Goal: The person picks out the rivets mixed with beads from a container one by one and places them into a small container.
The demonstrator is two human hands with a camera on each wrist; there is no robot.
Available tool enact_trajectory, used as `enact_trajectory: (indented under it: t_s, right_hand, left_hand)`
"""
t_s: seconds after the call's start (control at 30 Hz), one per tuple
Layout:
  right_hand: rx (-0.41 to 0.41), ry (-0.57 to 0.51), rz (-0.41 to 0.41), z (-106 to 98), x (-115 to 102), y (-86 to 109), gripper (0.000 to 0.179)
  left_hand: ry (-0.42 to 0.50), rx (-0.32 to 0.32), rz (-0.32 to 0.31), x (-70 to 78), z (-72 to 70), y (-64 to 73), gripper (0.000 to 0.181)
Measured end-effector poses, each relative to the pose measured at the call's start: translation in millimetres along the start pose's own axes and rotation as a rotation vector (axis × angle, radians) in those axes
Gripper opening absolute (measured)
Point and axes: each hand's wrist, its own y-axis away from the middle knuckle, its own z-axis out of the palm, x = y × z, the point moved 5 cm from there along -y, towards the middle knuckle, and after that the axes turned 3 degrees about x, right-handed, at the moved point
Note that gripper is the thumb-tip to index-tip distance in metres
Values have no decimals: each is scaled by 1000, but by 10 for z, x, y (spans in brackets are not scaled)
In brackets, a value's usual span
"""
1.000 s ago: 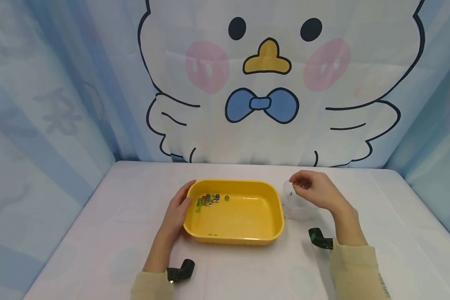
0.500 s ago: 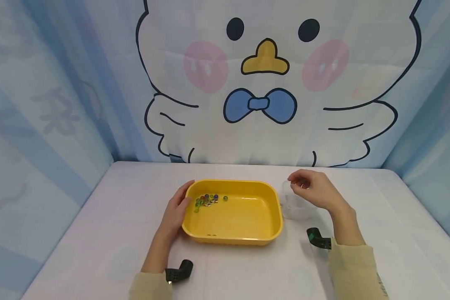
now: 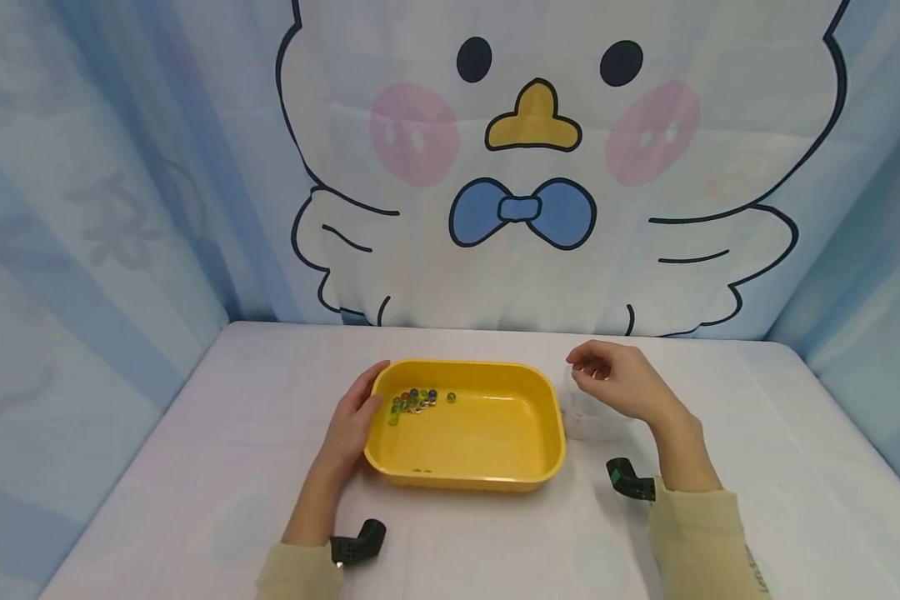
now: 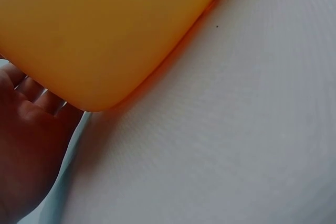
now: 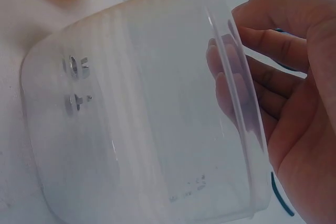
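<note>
My left hand (image 3: 351,425) holds the yellow plastic tray (image 3: 465,479) at its left side, thumb at the rim and fingers along the outside. Several glass marbles (image 3: 415,400) lie grouped at the tray's back left. In the left wrist view, my fingers (image 4: 34,90) partly disappear behind the tray wall. My right hand (image 3: 618,379) hovers over a clear plastic tub (image 5: 142,108), its fingers loosely bent. Fingertips show through the tub's wall just past the rim in the right wrist view, with nothing seen between thumb and fingers. Small shiny things (image 5: 77,100) sit low in the tub.
The tub stands close against the tray's right side on a white tablecloth (image 3: 495,542). Behind the table hangs a curtain (image 3: 525,283) with a cartoon bird. Black wrist cameras (image 3: 358,542) stick out from both sleeves.
My right hand has shifted slightly left over the tub, towards the tray. A small dark dot seen in the tub a second ago no longer shows. The left hand and tray hold their place.
</note>
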Motion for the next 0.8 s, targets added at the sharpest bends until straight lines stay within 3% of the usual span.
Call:
enact_trajectory:
  t_s: [0.8]
  right_hand:
    - [-2,7,-72,-27,-204,-154,18]
  left_hand:
    - [17,-3,17,9,10,-1,49]
